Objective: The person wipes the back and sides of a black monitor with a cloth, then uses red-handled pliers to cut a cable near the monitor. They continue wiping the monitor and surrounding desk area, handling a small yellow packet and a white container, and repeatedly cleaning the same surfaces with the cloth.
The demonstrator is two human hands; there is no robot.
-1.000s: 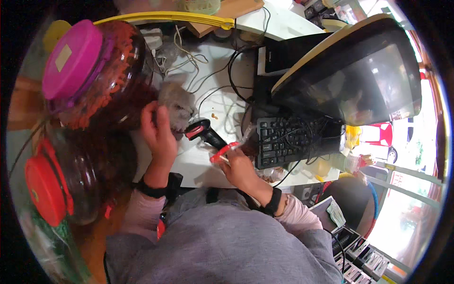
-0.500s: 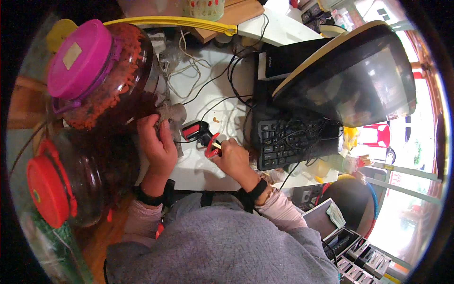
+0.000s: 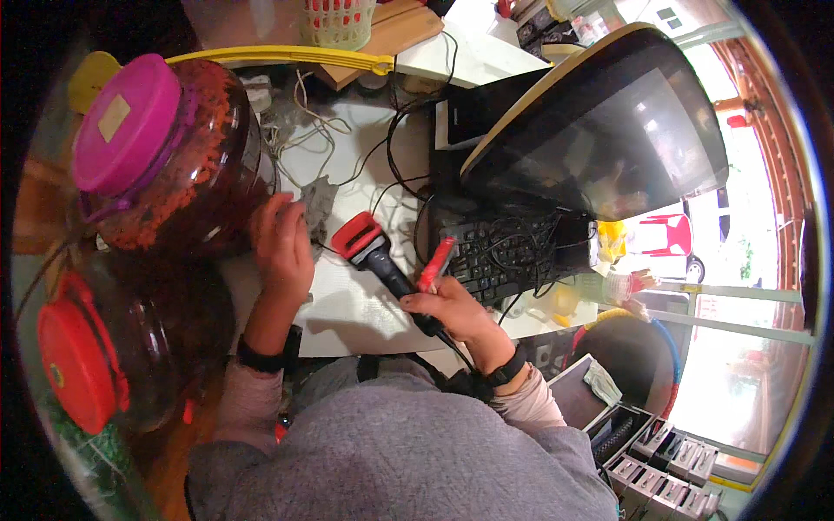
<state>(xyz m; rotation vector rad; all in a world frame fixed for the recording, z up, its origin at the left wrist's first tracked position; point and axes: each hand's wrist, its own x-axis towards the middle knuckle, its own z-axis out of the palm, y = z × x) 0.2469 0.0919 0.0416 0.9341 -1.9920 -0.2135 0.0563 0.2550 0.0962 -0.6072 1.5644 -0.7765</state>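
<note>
My right hand is closed round the lower end of a black barcode scanner. The scanner's red-rimmed head tilts up and left above the white table, and a cable trails from its lower end. A slim red object sticks up from the same hand; its kind is unclear. My left hand is raised with nothing seen in it, fingers stretched out. It is beside a large dark jar with a purple lid and close to a crumpled grey piece on the table.
A black keyboard with tangled cables on it lies right of the scanner, below a large monitor. Another jar with a red lid stands at left. Pale cords run across the back. An open cash drawer is at lower right.
My right hand has taken hold of the scanner, raising it from the table, and still has the red object. My left hand has drawn away from the grey piece, its fingers now straighter.
</note>
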